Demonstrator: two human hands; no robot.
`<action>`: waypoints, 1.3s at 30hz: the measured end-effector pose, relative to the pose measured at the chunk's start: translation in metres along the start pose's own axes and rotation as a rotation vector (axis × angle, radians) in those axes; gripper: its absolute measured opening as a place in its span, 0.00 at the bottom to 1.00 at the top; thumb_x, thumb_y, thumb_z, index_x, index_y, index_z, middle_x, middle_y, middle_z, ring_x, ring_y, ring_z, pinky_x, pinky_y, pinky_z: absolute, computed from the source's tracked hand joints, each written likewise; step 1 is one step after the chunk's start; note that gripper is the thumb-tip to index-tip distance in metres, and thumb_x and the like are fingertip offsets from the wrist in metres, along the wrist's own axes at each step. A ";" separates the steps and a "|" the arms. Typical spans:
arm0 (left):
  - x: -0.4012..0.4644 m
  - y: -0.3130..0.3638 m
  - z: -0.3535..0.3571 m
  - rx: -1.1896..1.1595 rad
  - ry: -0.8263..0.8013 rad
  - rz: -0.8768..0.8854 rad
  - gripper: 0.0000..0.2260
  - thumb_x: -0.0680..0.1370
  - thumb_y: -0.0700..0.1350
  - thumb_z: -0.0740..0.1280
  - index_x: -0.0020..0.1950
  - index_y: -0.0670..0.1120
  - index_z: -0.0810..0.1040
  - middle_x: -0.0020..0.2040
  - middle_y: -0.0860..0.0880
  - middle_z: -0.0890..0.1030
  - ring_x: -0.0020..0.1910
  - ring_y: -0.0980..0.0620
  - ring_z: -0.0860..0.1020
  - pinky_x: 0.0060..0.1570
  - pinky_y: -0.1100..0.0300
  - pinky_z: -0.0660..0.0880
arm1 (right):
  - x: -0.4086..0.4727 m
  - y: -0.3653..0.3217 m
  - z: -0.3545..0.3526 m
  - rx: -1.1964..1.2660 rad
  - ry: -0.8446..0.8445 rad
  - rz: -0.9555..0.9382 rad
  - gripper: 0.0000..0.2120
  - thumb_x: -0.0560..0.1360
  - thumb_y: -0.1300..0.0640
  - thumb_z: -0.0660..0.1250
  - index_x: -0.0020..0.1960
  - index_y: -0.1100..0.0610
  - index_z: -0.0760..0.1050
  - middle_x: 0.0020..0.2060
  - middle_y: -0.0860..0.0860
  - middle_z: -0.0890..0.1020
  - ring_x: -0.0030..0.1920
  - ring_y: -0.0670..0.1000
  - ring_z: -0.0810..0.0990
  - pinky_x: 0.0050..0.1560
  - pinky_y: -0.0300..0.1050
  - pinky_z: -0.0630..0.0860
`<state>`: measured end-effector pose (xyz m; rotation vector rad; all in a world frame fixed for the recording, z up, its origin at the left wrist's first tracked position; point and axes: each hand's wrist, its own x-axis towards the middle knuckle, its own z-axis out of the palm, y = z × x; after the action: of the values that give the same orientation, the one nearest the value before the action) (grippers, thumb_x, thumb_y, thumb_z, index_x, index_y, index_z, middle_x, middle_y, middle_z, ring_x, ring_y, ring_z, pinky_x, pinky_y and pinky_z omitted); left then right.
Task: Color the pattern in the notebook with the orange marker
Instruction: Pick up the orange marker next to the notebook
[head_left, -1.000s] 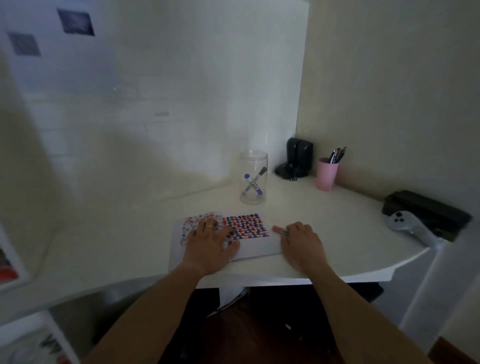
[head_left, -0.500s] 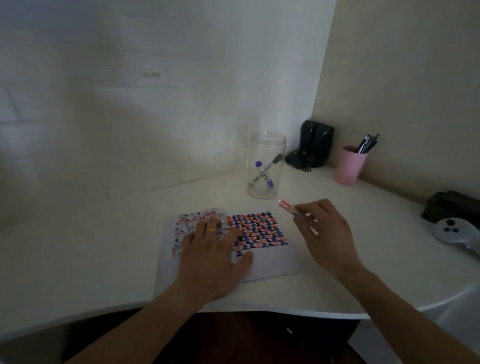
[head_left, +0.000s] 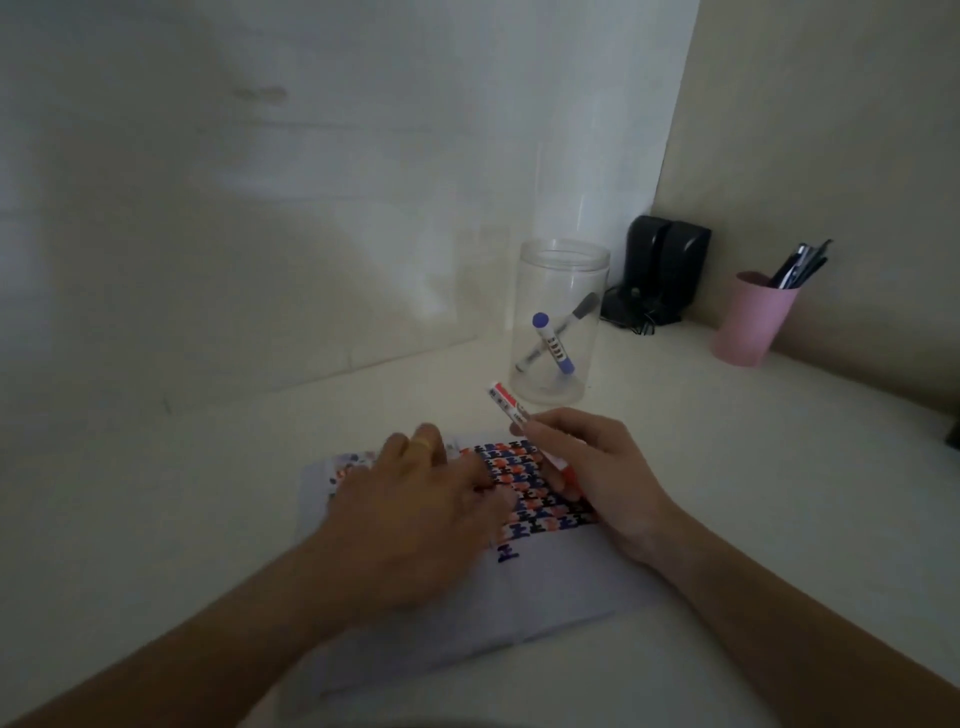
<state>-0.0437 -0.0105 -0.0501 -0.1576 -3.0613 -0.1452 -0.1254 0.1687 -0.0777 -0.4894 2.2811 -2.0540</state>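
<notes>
An open notebook (head_left: 545, 587) lies on the white desk in front of me, its upper half filled with a blue, orange and black pattern (head_left: 524, 483). My left hand (head_left: 415, 499) lies flat on the left page, fingers spread, covering part of the pattern. My right hand (head_left: 597, 467) holds the orange marker (head_left: 511, 410) over the right side of the pattern. The marker's white and orange barrel sticks up and to the left out of my fingers; its orange lower end points down at the page.
A clear jar (head_left: 558, 322) holding two markers stands just behind the notebook. A pink cup (head_left: 748, 322) with pens sits at the back right, a black device (head_left: 660, 270) in the corner. Walls close off the back and right.
My right hand picked the marker up from the desk beside the notebook and brought it over the pattern. My head has come closer and looks down more. The left hand stayed on the page.
</notes>
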 end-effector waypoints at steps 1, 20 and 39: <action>0.013 -0.004 -0.005 -0.023 0.021 -0.012 0.27 0.76 0.69 0.43 0.59 0.58 0.74 0.57 0.50 0.75 0.57 0.50 0.73 0.52 0.50 0.73 | 0.001 0.000 -0.001 0.037 0.002 0.015 0.09 0.76 0.56 0.70 0.48 0.61 0.84 0.26 0.51 0.73 0.27 0.49 0.70 0.27 0.40 0.66; 0.047 -0.020 0.014 -0.270 0.495 0.498 0.16 0.82 0.58 0.58 0.57 0.50 0.79 0.44 0.54 0.84 0.38 0.61 0.75 0.42 0.78 0.65 | -0.010 -0.021 -0.002 0.221 -0.044 -0.074 0.08 0.72 0.52 0.74 0.40 0.56 0.82 0.31 0.56 0.81 0.30 0.51 0.75 0.31 0.41 0.72; 0.044 -0.017 0.001 0.029 0.467 0.605 0.18 0.84 0.49 0.48 0.42 0.47 0.73 0.30 0.50 0.75 0.24 0.51 0.72 0.28 0.56 0.73 | -0.017 -0.025 0.017 0.310 0.068 -0.052 0.12 0.70 0.55 0.72 0.32 0.61 0.81 0.24 0.55 0.80 0.22 0.47 0.73 0.24 0.37 0.70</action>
<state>-0.0894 -0.0226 -0.0493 -0.8890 -2.4243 -0.0829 -0.0998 0.1551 -0.0587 -0.4703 1.9450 -2.4253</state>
